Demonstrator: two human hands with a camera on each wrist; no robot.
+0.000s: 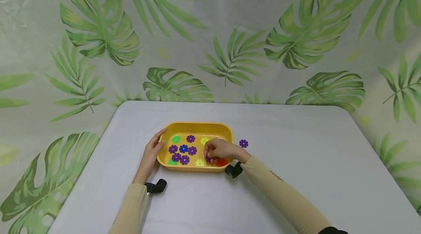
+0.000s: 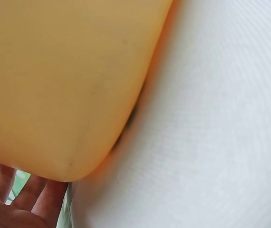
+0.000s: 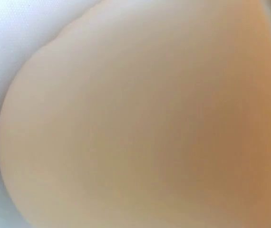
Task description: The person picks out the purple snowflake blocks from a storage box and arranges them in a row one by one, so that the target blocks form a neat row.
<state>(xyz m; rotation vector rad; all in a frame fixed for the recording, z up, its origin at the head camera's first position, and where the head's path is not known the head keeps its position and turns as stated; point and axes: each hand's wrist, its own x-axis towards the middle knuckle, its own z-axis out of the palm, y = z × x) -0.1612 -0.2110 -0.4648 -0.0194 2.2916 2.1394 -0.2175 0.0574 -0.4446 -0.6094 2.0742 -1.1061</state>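
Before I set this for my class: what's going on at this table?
A person sorts through flower-shaped plastic discs in a yellow tray on a white table. The left hand rests against the tray's left end. The right hand reaches inside, its fingers curled around a purple disc. Another purple disc lies outside, right of the tray.

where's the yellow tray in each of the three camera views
Head: the yellow tray sits mid-table, left hand against its left end, right hand inside it.
Left wrist: its outer wall fills the upper left, very close, with fingers below it.
Right wrist: a blurred yellowish surface fills the frame, probably the tray wall.
Shared landmark: the white table, at right in the left wrist view.
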